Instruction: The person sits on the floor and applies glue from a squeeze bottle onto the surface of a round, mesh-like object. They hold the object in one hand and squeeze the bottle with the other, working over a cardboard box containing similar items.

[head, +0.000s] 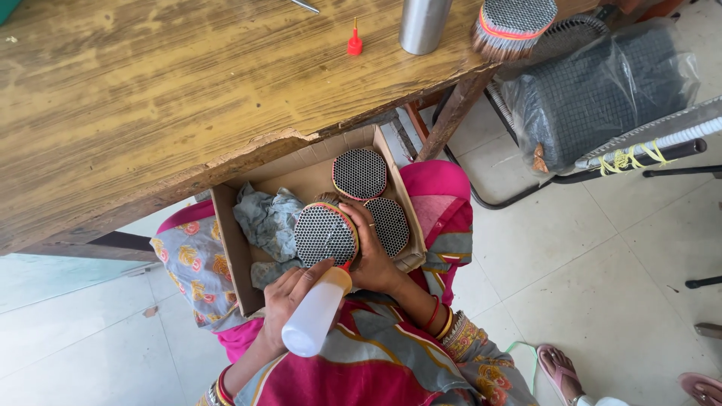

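While two mesh-faced round bundles [359,174] already lie inside the cardboard box [229,248] on the lap, a third bundle [325,234] is over the box, beside them, and more work seems left. Right hand [374,256] fingers curl closed around it. Left hand [289,297] grips a white squeeze bottle [314,316], nozzle touching it.

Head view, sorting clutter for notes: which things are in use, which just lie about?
In use:
white plastic squeeze bottle, left hand
hexagonal mesh-faced bundle, right hand
brown cardboard box

Lying about:
red nozzle cap
steel cylinder
crumpled grey cloth
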